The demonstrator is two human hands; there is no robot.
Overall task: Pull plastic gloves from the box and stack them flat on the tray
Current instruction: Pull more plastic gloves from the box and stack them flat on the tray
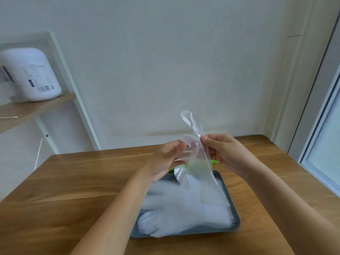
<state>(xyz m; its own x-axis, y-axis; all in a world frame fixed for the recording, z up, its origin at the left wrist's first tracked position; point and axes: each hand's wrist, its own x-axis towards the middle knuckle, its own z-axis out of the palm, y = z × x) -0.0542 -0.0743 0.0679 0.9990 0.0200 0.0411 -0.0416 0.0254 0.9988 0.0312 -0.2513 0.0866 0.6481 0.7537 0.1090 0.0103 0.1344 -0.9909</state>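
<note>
The right hand (pixel 224 153) held a clear plastic glove (pixel 200 159) above the tray, pinching the film between thumb and forefinger (pixel 204 139) near the base of the glove's fingers, while its other fingers were curled in toward the palm behind the plastic. The left hand (pixel 165 161) faced it from just beside, palm turned inward, its fingers (pixel 179 145) stretched out nearly straight and close together with the tips against the glove's left edge. That hand was blurred, and no finger could be seen curling around the film. One finger of the held glove stood up above the right thumb, and the cuff end hung down and to the right until it met the stack of gloves (pixel 184 208) below. That stack lay flat and filled the grey-blue tray (pixel 237 219), with some glove fingers reaching over the tray's near left edge. The tray sat on a wooden table (pixel 73 181), near the person. Just behind the tray, mostly hidden by the hands and the glove, showed the bright green edges of the glove box (pixel 214 161). To the far left a white labelled tub (pixel 31 74) stood on a wooden shelf (pixel 36 109).
</note>
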